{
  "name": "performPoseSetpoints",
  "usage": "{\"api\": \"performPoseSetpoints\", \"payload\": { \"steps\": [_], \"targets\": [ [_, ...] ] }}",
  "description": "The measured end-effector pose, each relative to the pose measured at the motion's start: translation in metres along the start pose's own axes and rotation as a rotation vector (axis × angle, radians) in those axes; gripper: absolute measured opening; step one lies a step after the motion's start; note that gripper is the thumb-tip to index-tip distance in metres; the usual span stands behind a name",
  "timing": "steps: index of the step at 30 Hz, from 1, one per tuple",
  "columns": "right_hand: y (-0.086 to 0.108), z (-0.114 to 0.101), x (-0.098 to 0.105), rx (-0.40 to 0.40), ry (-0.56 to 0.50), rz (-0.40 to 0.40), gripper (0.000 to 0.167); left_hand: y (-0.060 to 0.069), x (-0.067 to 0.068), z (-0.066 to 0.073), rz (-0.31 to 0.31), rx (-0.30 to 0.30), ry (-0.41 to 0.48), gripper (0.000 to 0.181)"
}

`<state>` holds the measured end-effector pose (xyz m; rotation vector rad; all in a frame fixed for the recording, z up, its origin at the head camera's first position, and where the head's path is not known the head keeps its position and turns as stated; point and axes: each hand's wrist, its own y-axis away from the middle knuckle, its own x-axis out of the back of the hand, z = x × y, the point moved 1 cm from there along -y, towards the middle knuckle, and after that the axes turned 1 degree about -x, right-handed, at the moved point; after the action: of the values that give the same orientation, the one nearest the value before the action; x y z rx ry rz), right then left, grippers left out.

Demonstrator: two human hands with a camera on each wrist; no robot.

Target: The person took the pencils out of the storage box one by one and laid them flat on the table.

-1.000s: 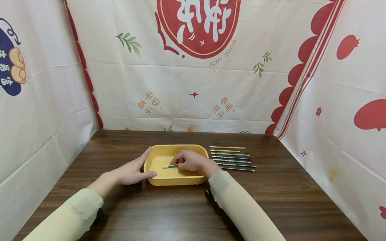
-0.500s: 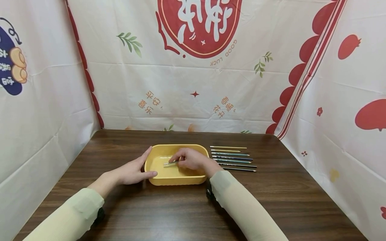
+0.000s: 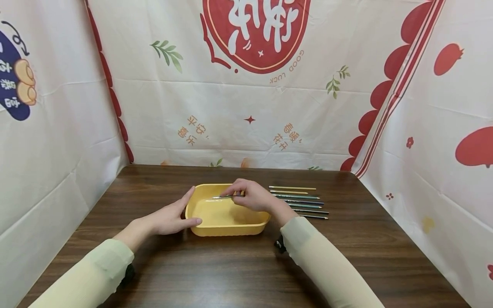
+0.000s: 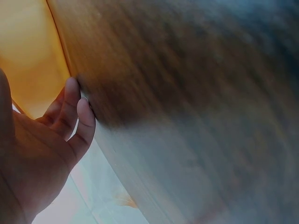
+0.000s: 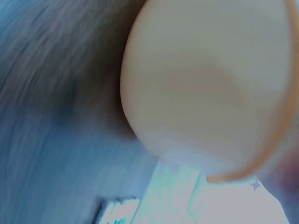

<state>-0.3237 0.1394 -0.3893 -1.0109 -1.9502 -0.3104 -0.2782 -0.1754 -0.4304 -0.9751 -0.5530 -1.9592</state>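
Observation:
My right hand [image 3: 254, 196] pinches a slim dark pencil [image 3: 221, 197] just above the back part of a yellow rectangular container [image 3: 227, 231]. The pencil's pale end points left, and the hand covers much of its length. At the container's left end, my left hand [image 3: 171, 217] rests with its thumb over the front-left rim and its fingers spread along the outer side. In the left wrist view, slightly bent fingers of the left hand [image 4: 46, 144] touch the container's outer wall [image 4: 32, 56]. The right wrist view shows the container [image 5: 201, 84] blurred, with no clear view of the pencil.
Several pencils [image 3: 308, 201] in yellow, teal and dark colours lie in a row on the brown table [image 3: 192, 273], right of the container. My right hand and wrist hide some of their left ends. A printed white cloth [image 3: 246, 98] hangs behind and at both sides.
My right hand has lifted the pencil from low inside the container and moved it back and slightly right. My left hand has stayed at the container's left end.

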Motion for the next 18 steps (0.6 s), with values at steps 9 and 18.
{"api": "performPoseSetpoints", "payload": {
  "steps": [9,18],
  "targets": [
    [0.032,0.011,0.028,-0.042,0.03,0.057,0.031,-0.001,0.001,-0.001,0.006,-0.005,-0.004,0.115],
    [0.071,0.024,0.051,-0.051,0.031,0.124,0.031,0.0,0.0,0.001,-0.002,-0.001,0.006,0.116]
  ]
}}
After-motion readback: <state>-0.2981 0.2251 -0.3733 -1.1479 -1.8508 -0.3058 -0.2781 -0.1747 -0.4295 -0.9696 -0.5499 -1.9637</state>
